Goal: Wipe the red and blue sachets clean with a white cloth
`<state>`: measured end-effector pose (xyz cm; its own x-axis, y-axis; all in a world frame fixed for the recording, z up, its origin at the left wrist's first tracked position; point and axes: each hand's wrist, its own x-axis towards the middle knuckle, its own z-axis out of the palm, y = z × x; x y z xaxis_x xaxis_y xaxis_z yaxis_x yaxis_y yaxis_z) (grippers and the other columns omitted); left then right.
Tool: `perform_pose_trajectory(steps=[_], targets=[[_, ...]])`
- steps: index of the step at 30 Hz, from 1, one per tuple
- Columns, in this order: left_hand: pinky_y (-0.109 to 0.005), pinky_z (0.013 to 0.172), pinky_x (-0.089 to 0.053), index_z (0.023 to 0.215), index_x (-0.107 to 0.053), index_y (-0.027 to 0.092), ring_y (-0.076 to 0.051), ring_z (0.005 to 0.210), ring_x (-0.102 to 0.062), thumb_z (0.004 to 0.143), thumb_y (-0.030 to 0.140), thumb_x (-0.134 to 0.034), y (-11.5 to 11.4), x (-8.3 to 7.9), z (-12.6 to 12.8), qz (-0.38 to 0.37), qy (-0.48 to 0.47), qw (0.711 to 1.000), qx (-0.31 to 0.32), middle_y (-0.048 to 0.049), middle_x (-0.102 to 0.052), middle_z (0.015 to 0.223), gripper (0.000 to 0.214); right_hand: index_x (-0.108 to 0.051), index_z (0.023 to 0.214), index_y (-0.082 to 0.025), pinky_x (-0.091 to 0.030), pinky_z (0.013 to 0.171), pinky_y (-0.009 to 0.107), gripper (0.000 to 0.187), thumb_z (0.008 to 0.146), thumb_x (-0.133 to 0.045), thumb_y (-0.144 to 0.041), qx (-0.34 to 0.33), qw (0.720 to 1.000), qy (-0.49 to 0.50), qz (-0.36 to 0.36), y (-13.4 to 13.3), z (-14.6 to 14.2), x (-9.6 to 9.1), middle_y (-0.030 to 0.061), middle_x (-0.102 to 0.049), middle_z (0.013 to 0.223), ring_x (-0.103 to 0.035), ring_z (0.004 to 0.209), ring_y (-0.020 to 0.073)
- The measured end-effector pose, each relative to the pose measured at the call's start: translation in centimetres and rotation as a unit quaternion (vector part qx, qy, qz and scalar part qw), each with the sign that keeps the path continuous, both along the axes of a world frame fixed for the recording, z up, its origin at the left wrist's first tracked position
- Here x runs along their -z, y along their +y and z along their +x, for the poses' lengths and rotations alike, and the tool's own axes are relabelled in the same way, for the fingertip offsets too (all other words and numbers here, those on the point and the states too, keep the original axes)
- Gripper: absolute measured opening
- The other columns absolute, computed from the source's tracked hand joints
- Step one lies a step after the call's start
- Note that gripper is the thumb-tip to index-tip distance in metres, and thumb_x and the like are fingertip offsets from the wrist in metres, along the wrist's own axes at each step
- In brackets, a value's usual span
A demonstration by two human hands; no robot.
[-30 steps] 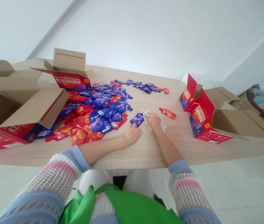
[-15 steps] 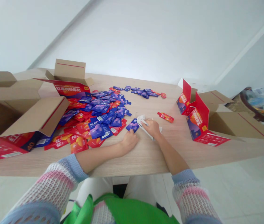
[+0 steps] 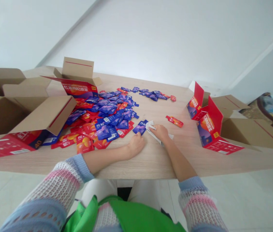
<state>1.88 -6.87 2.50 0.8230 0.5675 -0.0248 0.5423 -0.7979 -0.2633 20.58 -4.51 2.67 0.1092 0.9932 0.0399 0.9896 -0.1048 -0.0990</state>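
Note:
My left hand (image 3: 136, 145) rests on the wooden table (image 3: 151, 161), its fingertips at the lower edge of a blue sachet (image 3: 140, 128). My right hand (image 3: 161, 132) lies on a crumpled white tissue (image 3: 153, 132), gripping it against the tabletop. To the left of both hands spreads a large heap of blue and red sachets (image 3: 109, 120). A single red sachet (image 3: 174, 121) lies apart, to the right of my right hand. Whether my left fingers pinch the blue sachet is hidden.
Open cardboard cartons with red printed panels (image 3: 27, 112) crowd the table's left side. Two more (image 3: 228, 125) stand at the right. Further blue sachets (image 3: 152, 95) lie at the far side. A green bag (image 3: 129, 216) sits on my lap.
The view has shifted slightly, moving the table within the frame. My hands stay close together, and the white tissue has bunched a little under my right hand.

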Motion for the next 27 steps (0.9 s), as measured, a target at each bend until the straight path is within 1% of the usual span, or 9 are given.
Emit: perform_pose_trajectory(steps=[3,8,11,13,16,20,24,26,27], targets=[[-0.036,0.072,-0.047,0.088,-0.072,0.005,-0.028,0.091,-0.06,0.081,0.003,-0.05,0.9,-0.6,-0.3,-0.049,-0.041,0.998,-0.018,-0.0205,-0.069,0.085,0.023,-0.066,0.115,-0.028,-0.044,0.08,0.03,0.049,0.091,-0.036,-0.059,0.04,0.999,-0.001,-0.001,0.1,0.3,0.2,0.0105,-0.069,0.107,-0.063,0.1,0.024],[-0.03,0.084,-0.047,0.105,-0.063,0.011,-0.02,0.101,-0.056,0.083,0.006,-0.045,2.7,-1.0,-1.2,-0.075,-0.22,0.972,-0.031,-0.011,-0.067,0.1,0.029,-0.067,0.113,-0.029,-0.045,0.078,0.031,0.048,0.091,-0.037,-0.058,0.08,0.997,0.004,-0.005,0.1,0.6,-0.1,0.0111,-0.069,0.103,-0.064,0.098,0.025],[-0.03,0.09,-0.046,0.129,-0.044,0.012,-0.021,0.12,-0.046,0.08,0.016,-0.052,2.7,-0.6,-1.3,-0.065,-0.326,0.941,-0.072,-0.0126,-0.054,0.127,0.05,-0.067,0.113,-0.03,-0.045,0.078,0.031,0.047,0.091,-0.037,-0.058,0.081,0.997,0.011,-0.008,0.1,0.7,-0.3,0.0108,-0.069,0.103,-0.063,0.098,0.0247],[-0.034,0.095,-0.043,0.137,-0.032,0.008,-0.026,0.129,-0.038,0.079,0.033,-0.058,2.5,0.0,-1.0,-0.065,-0.335,0.934,-0.105,-0.0179,-0.041,0.139,0.069,-0.067,0.112,-0.029,-0.045,0.078,0.031,0.046,0.091,-0.038,-0.058,0.08,0.997,0.015,-0.01,0.0,0.8,-0.3,0.0109,-0.069,0.102,-0.063,0.098,0.0243],[-0.038,0.097,-0.041,0.136,-0.031,0.005,-0.032,0.125,-0.042,0.076,0.051,-0.061,2.4,0.9,-0.5,-0.091,-0.288,0.941,-0.154,-0.0229,-0.044,0.134,0.081,-0.069,0.108,-0.027,-0.044,0.078,0.03,0.046,0.09,-0.041,-0.057,0.083,0.996,0.018,-0.012,-0.1,0.9,-0.2,0.0113,-0.07,0.101,-0.064,0.096,0.0242],[-0.039,0.089,-0.044,0.134,-0.036,0.005,-0.033,0.111,-0.056,0.088,0.031,-0.048,3.2,1.5,0.1,-0.104,-0.291,0.929,-0.204,-0.024,-0.06,0.111,0.054,-0.069,0.107,-0.027,-0.043,0.074,0.027,0.043,0.089,-0.043,-0.057,0.084,0.995,0.043,0.015,-0.1,0.8,-0.3,0.0095,-0.07,0.097,-0.064,0.092,0.0227],[-0.038,0.082,-0.048,0.138,-0.036,0.009,-0.028,0.087,-0.066,0.088,0.014,-0.043,4.7,1.7,-0.3,-0.188,-0.403,0.866,-0.23,-0.0188,-0.067,0.093,0.051,-0.07,0.105,-0.024,-0.041,0.075,0.025,0.044,0.093,-0.039,-0.052,0.054,0.989,0.069,0.122,-0.5,-0.2,-0.7,0.009,-0.069,0.1,-0.062,0.092,0.0207],[-0.035,0.081,-0.049,0.135,-0.042,0.01,-0.025,0.085,-0.066,0.086,0.014,-0.047,5.4,1.8,-0.4,-0.265,-0.502,0.793,-0.221,-0.017,-0.067,0.097,0.048,-0.069,0.107,-0.023,-0.039,0.077,0.024,0.043,0.095,-0.037,-0.049,0.011,0.981,0.083,0.173,-1.0,-1.2,-0.9,0.0085,-0.068,0.101,-0.061,0.093,0.0194],[-0.033,0.079,-0.051,0.131,-0.047,0.011,-0.023,0.083,-0.066,0.086,0.014,-0.048,5.7,1.9,-0.3,-0.321,-0.551,0.737,-0.225,-0.0153,-0.067,0.098,0.045,-0.068,0.11,-0.023,-0.039,0.078,0.024,0.042,0.095,-0.037,-0.048,-0.013,0.978,0.092,0.188,-1.3,-1.8,-1.0,0.0076,-0.067,0.101,-0.061,0.093,0.0185]])
